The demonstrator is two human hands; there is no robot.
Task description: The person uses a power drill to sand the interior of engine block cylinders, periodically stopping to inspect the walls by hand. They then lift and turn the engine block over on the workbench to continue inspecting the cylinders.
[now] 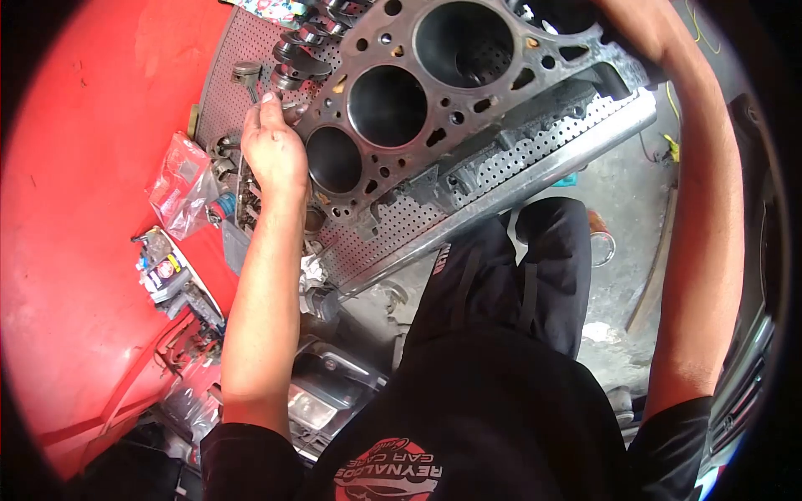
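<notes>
A grey metal engine block (388, 159) with large round cylinder bores lies over a perforated metal table (409, 219), its flat deck face toward me. My left hand (278, 146) is at the block's left end, its fingers closed against the edge and partly hidden. At the block's right end, by the top edge of the view, is my right hand (639, 25); its fingers are out of sight. A crankshaft (296, 60) lies beyond the block, and a piston (247, 73) stands just past my left fingertips.
On the left are a red surface (92, 150), a clear plastic bag (180, 188) and a blue can (221, 207). Small metal parts lie along the table's left side. A dark metal pan (334, 367) sits low on the left. A grey vehicle front (748, 392) borders the right.
</notes>
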